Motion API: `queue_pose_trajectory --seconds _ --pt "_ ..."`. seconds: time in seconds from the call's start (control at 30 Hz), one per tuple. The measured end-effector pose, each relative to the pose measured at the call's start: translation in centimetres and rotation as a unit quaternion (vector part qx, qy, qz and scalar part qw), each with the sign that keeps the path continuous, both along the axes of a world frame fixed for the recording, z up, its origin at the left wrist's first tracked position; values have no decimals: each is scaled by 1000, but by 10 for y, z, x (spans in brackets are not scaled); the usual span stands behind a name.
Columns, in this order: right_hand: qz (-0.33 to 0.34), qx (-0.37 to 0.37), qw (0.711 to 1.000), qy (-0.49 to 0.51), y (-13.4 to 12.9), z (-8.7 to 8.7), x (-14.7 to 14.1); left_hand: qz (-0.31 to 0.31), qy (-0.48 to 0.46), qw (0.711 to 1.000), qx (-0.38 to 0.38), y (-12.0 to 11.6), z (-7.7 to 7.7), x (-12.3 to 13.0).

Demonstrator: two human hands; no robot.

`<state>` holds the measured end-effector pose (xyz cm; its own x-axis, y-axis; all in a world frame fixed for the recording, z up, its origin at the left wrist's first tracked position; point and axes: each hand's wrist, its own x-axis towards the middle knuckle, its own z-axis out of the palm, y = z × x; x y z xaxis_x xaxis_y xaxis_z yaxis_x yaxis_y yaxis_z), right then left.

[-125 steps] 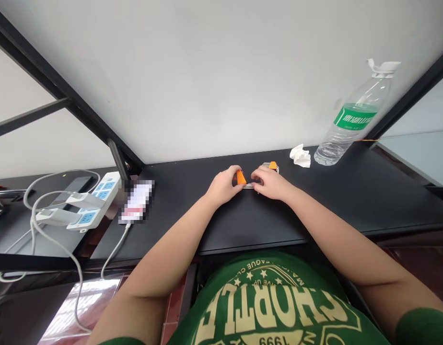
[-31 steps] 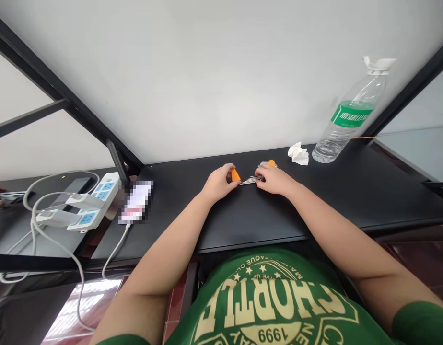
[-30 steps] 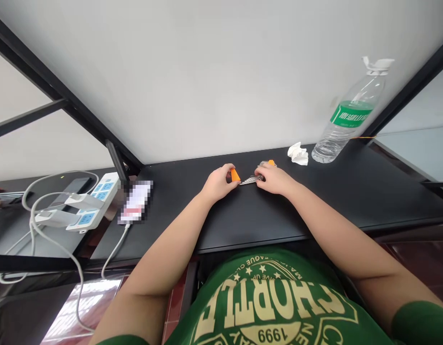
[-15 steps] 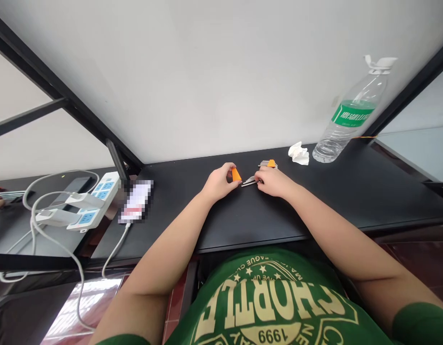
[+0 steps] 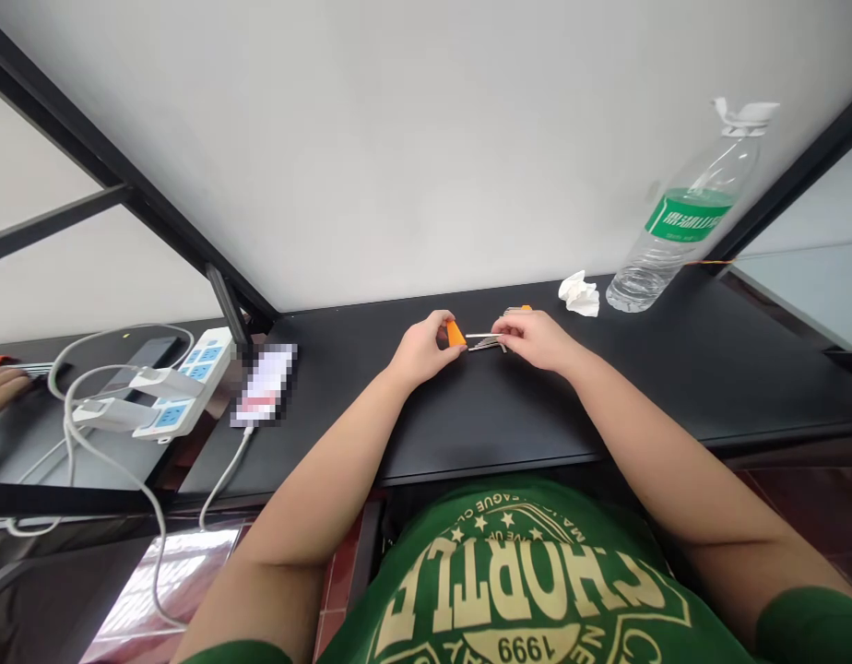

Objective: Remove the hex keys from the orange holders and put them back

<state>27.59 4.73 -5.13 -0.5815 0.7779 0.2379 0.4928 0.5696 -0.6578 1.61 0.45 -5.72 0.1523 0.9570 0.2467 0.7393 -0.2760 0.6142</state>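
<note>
My left hand is closed on an orange wedge-shaped holder, gripped between thumb and fingers just above the black tabletop. In my right hand is a thin silver hex key, pinched so that its straight end points left, close to the holder. Below it, several loose hex keys lie on the table between my hands. Just beyond my right fingers sits a second orange piece with metal keys beside it, mostly hidden by that hand.
Crumpled white tissue and a large clear bottle stand at the back right, near the wall. To the left lie a charging phone and a white power strip with cables. Another person's hand is at the far left.
My right hand has lifted a hex key from the loose ones and now holds it level toward the orange holder. My left hand stays nearly still. The other person's hand shows more at the left.
</note>
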Motion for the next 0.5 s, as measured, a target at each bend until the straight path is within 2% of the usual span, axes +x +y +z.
queue_pose_trajectory --seconds 0.1,0.27,0.5 --pt "5 49 998 45 2 -2 1 -1 -6 1000 4 0 -1 1" --pt "34 104 993 54 -3 -4 -4 -25 -24 999 11 -2 1 3" --pt "25 137 986 95 -1 -1 0 -18 -29 999 30 -3 1 3"
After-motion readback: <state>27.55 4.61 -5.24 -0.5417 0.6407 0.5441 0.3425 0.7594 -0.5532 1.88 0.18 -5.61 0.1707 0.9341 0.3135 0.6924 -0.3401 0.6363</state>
